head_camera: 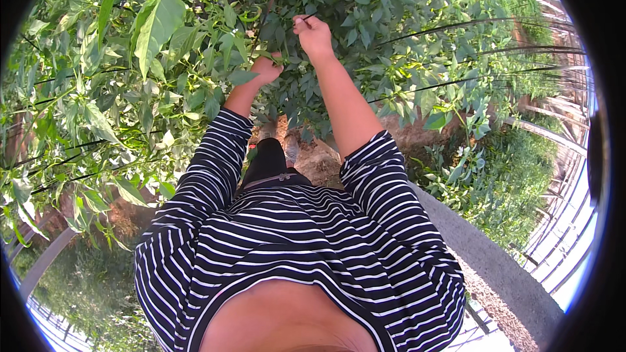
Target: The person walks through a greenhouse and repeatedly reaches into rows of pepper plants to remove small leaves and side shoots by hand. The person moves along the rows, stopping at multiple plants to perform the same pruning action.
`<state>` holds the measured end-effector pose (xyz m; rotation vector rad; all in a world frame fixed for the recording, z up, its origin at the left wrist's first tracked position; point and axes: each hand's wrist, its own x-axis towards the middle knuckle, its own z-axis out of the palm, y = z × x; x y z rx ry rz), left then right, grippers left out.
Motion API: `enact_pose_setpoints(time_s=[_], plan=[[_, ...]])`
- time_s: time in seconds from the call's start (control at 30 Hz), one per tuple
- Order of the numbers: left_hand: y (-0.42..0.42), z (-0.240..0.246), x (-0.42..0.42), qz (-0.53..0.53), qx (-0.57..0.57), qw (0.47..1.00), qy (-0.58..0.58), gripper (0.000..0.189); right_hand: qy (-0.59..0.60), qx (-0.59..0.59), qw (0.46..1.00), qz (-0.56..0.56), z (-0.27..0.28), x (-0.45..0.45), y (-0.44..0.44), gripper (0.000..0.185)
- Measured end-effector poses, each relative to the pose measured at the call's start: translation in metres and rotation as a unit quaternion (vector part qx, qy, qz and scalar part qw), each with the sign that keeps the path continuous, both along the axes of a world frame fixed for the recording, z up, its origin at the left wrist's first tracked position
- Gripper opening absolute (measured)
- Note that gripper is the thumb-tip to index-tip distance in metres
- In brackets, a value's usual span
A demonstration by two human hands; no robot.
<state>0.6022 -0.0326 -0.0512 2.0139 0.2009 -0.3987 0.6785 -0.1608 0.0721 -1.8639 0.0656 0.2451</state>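
Leafy pepper plants [362, 10] with small white flowers surround both my hands. My right hand [312, 34] is raised among the leaves, its thumb and fingers pinched on a thin dark string [306, 18]. Lower and to the left, my left hand [267, 68] is partly covered by leaves; its fingers are curled near some stems, and whether they hold anything is hidden. A thin brownish stem or cord [270, 5] runs up between the two hands. A large pale green leaf [159, 27] stands close to the camera at the upper left.
Dark support strings [435, 27] stretch across the plants on both sides. A grey concrete post [489, 254] slants behind me at the lower right. Bare soil [320, 161] shows around my shoes. More plant rows [518, 176] and a pale framework stand at the right.
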Motion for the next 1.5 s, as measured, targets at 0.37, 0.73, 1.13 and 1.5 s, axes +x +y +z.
enact_pose_setpoints(time_s=[0.37, 0.73, 1.13, 1.5], plan=[[-0.001, 0.021, 0.007, 0.281, -0.336, 0.898, -0.040, 0.021, 0.042, 0.063, 0.996, 0.046, -0.001, -0.039, -0.007, 0.017], [-0.008, 0.038, 0.022, 0.304, -0.377, 0.872, 0.065, 0.017, 0.059, -0.005, 0.993, 0.106, 0.007, -0.048, -0.020, 0.018], [-0.010, 0.025, 0.032, 0.169, -0.200, 0.962, -0.070, 0.010, -0.020, -0.103, 0.983, 0.150, 0.006, -0.053, -0.026, 0.016], [0.002, 0.040, 0.018, 0.005, -0.226, 0.973, -0.043, 0.016, -0.190, -0.379, 0.886, 0.190, 0.028, -0.012, -0.016, 0.022]])
